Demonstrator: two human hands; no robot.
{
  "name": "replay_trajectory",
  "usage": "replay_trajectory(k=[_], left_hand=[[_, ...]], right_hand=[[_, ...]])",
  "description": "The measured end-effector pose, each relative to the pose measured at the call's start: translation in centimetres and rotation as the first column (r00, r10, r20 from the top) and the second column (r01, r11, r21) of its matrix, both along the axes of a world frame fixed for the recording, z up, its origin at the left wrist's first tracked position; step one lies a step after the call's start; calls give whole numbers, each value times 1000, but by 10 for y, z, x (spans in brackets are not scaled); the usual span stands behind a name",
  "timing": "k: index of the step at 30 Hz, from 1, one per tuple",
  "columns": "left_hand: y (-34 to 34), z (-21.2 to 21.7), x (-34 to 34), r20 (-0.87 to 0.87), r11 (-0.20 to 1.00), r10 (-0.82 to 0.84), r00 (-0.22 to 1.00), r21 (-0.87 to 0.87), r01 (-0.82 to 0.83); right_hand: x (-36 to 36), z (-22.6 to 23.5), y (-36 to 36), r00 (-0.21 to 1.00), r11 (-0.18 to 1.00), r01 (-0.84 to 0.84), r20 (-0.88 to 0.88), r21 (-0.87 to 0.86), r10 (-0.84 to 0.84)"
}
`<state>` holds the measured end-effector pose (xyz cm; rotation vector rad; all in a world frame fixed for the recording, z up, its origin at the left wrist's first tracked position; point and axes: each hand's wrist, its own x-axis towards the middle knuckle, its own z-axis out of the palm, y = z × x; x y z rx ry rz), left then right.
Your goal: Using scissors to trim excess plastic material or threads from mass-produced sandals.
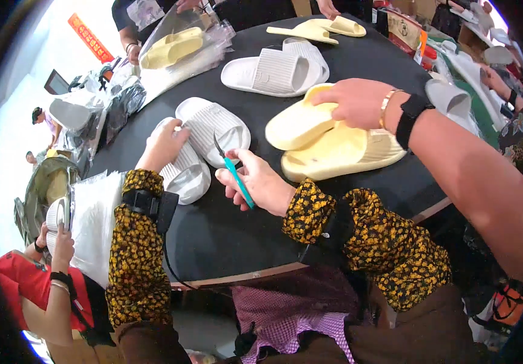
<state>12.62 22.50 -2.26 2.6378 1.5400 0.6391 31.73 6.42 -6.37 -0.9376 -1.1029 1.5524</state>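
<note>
A pair of pale grey ribbed slide sandals (pixel 216 128) lies on the black table before me. My left hand (pixel 164 145) has its fingers curled round the far end of the left sandal (pixel 190 176) of this pair. In my right hand (pixel 261 184) is a slim teal-handled trimming tool (pixel 238 181) with a thin, curved dark tip, pointing up and away over the right sandal. Just to the right, another person's hand (pixel 358 104), with a bracelet and black wristband, touches the upper of two yellow slide sandals (pixel 340 159).
Another grey pair (pixel 270 71) and a yellow pair (pixel 310 29) sit farther back on the black table (pixel 225 242). Clear plastic bags (pixel 94 212) are stacked at left. Across the table, a person holds a bagged yellow sandal (pixel 172 48). Someone in red (pixel 37 291) works at left.
</note>
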Motion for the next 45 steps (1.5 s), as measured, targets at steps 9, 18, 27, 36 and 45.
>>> replay_trajectory(k=[9,18,27,36,45], left_hand=[[-9,20,5,219,858,83,972,-512,42],[-44,25,-32,778,828,307,549,-503,250],[-118,34,-29,943,913,232,239,-296,280],[-153,34,-24,961,958,138,238,-190,215],[-163,26,-39,927,957,197,319,-253,144]], right_hand=[[2,-2,1,1000,1000,25,10,18,-26],[-3,-1,-2,960,915,155,164,372,-229],[-3,2,-11,872,869,53,400,492,-280],[-3,1,-11,852,859,-64,476,508,-219],[-3,0,-13,818,838,-104,526,536,-235]])
